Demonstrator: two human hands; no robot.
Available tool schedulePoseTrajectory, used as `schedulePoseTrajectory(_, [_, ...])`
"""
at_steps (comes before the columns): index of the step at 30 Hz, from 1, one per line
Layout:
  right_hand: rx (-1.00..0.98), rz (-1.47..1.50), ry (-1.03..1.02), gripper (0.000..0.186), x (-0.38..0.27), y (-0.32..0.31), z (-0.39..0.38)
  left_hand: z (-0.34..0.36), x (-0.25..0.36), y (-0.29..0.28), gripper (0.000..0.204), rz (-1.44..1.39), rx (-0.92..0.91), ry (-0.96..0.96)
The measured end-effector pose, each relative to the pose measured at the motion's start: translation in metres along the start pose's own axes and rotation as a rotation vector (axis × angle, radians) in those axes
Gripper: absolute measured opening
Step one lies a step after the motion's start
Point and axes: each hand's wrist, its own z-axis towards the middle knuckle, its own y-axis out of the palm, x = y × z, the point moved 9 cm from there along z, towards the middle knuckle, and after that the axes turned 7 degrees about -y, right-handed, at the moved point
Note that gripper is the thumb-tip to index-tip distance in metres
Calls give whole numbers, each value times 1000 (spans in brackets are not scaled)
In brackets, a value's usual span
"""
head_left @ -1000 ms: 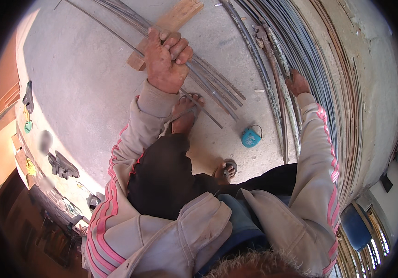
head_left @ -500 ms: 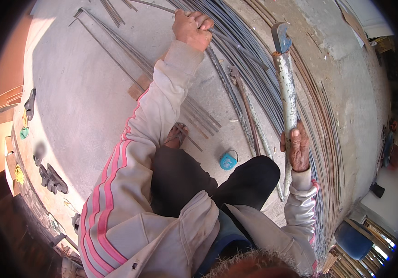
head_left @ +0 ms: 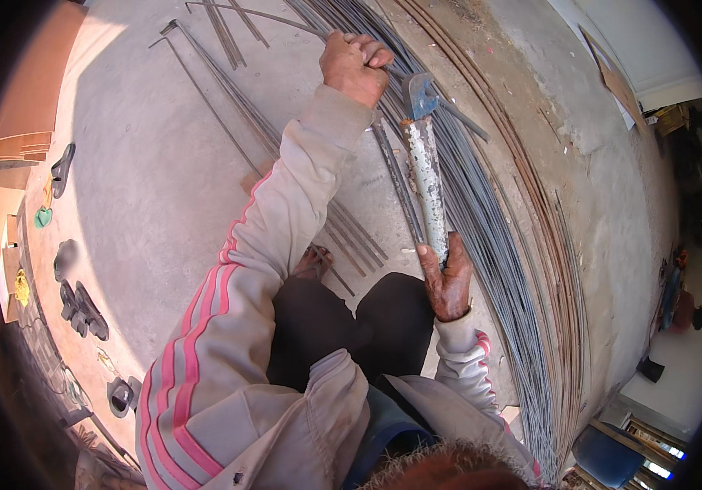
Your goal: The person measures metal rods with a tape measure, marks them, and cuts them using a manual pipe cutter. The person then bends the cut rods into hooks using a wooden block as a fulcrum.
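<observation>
My left hand [head_left: 355, 69] is closed around a thin steel rod [head_left: 261, 16] at the top centre. The rod runs off to the upper left with a bent end, and its other end [head_left: 465, 121] shows right of the hand. My right hand [head_left: 449, 278] grips the lower part of a pipe-handled bending tool [head_left: 426, 175], with chipped white paint and a blue hooked head [head_left: 421, 96]. The hook overlaps the rod just right of my left hand; whether it touches the rod, I cannot tell. The tool's lower end is hidden by my right hand.
A long bundle of grey rods [head_left: 498, 269] curves along the right, with rusty rods [head_left: 543, 253] beyond. Cut rods [head_left: 237, 90] lie on the concrete at left, over a small wooden block [head_left: 253, 178]. A dark bar [head_left: 396, 175] lies near the tool. Sandals [head_left: 82, 310] sit far left.
My right hand has swung the bending tool leftward, bringing its hooked head from well right of the rod to over it. My left hand keeps its hold on the rod.
</observation>
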Motion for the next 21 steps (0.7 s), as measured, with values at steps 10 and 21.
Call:
schedulePoseTrajectory(10, [-23, -81, -52, 53, -11, 21, 17, -7, 25, 23, 19, -107, -24, -23])
schedulePoseTrajectory(21, [57, -13, -161, 29, -36, 28, 25, -19, 49, 24, 22, -188, -58, -79])
